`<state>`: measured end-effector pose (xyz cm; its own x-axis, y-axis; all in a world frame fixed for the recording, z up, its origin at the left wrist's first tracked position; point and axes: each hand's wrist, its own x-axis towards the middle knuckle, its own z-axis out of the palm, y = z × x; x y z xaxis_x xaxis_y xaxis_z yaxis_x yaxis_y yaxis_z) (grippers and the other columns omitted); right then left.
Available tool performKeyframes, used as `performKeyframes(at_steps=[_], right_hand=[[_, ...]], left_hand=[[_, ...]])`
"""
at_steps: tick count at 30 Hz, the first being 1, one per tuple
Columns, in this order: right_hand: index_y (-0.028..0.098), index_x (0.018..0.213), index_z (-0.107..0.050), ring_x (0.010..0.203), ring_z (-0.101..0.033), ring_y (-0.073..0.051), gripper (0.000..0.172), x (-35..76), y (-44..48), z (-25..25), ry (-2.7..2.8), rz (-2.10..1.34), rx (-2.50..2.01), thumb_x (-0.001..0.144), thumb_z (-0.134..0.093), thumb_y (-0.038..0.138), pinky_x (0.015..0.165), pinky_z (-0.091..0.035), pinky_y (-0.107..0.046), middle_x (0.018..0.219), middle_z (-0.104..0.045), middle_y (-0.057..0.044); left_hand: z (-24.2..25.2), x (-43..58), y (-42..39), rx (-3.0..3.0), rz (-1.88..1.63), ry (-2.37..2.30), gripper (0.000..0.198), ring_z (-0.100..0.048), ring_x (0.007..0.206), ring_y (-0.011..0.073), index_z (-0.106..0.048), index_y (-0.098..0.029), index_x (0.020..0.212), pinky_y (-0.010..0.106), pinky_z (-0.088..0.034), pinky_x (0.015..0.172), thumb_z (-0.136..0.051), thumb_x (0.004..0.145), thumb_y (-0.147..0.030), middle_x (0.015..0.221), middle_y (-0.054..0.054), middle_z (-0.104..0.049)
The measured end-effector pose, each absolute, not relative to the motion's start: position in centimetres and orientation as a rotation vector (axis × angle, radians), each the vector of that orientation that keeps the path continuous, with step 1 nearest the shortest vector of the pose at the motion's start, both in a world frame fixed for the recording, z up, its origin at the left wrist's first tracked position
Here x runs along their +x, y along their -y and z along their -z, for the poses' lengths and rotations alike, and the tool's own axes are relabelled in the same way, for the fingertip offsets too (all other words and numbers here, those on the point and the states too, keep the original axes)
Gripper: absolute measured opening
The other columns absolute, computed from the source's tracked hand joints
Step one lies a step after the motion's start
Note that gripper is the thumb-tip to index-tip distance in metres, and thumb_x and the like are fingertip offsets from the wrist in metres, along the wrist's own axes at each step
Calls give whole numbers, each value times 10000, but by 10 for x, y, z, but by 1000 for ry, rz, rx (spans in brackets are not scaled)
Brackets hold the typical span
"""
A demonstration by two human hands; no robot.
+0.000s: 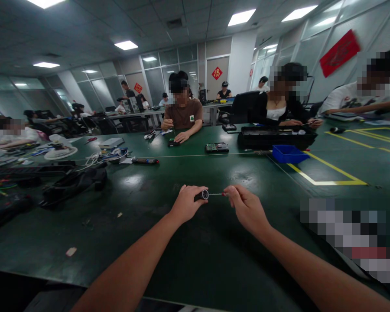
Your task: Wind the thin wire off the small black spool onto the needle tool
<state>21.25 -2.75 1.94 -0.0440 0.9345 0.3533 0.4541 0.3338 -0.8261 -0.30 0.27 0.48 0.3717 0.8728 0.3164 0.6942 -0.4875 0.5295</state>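
My left hand (186, 203) is closed around a short black cylindrical handle (202, 195) with a silver end facing right. My right hand (243, 204) pinches a thin metal bit (216, 194) whose other end meets the silver end of the handle. Both hands hover just above the dark green table (195, 242), near its middle, forearms stretched forward from the bottom of the view.
A blue bin (288, 154) and a long black tray (276, 136) stand at the right rear beside yellow floor-tape lines (331, 182). Black bags (74, 182) and cables lie at the left. A circuit board (216, 147) and a pen-like tool (145, 161) lie ahead. Several people sit around the table.
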Motion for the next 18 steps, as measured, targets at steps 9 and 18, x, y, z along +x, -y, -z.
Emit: performKeyframes(at_steps=[9, 18], right_hand=[[224, 930, -651, 791, -614, -217, 312, 206, 15, -16, 1153, -1032, -1076, 801, -652, 509, 769, -494, -380, 823, -659, -42], [216, 800, -660, 709, -573, -168, 225, 217, -2, -1, 910, -1169, -1074, 781, -717, 432, 676, -509, -320, 780, -631, -24]], left_hand=[[-10, -5, -5, 2359, -782, -1414, 377, -579, 1135, 247, -611, -275, 1255, 510, -287, 1104, -658, 882, -302, 1187, 44, -674], [-6, -14, -10, 2355, -640, -1413, 363, -556, 1184, 260, -610, -304, 1252, 609, -175, 1136, -643, 890, -301, 1206, 41, -662]])
